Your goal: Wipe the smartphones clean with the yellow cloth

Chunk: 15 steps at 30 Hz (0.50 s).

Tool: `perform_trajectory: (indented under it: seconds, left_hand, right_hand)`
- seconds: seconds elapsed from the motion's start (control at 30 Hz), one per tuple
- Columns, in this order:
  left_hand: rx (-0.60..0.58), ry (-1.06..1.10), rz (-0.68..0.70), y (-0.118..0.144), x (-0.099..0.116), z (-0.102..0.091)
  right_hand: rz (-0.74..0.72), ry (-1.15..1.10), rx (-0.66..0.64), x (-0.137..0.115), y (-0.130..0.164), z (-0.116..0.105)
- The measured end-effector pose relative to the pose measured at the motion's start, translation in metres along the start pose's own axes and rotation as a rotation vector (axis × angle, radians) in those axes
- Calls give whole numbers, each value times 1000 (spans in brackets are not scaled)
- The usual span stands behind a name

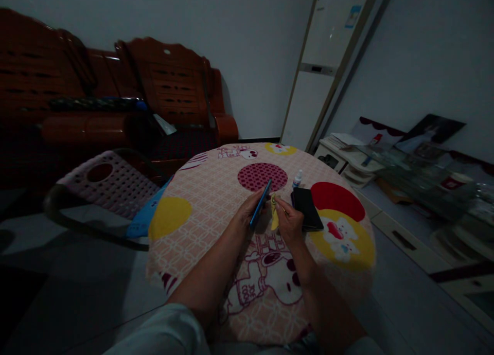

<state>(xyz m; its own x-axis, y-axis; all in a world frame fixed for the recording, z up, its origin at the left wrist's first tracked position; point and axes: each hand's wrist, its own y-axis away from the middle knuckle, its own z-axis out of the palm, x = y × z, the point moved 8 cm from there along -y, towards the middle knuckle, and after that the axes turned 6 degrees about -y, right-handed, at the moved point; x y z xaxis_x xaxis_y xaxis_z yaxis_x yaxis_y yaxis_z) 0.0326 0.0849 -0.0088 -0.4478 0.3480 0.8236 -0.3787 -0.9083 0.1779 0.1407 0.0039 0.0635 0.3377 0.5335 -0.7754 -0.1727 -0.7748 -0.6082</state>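
Gripping a thin blue phone [261,203] on edge, left hand [249,211] faces right hand [289,222] pinching yellow cloth [274,213]; black phone [306,208] and small white bottle [297,179] lie just right, mid-frame.

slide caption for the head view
Left hand holds a blue phone on edge; right hand holds a yellow cloth.

Bare forearms, nothing worn at either wrist. Pale, light-coloured short sleeves well back from the left hand [248,211] and right hand [290,224], ending near the elbows.
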Motion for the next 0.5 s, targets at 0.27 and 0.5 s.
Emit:
perform_trajectory:
  seconds: [0.27,0.5]
  left_hand:
    - [-55,45,71,1,9,10]
    - [-85,-8,-16,7,3,17]
  right_hand:
    - [-133,47,-177,-16,8,23]
    - [-68,51,-40,-3,1,7]
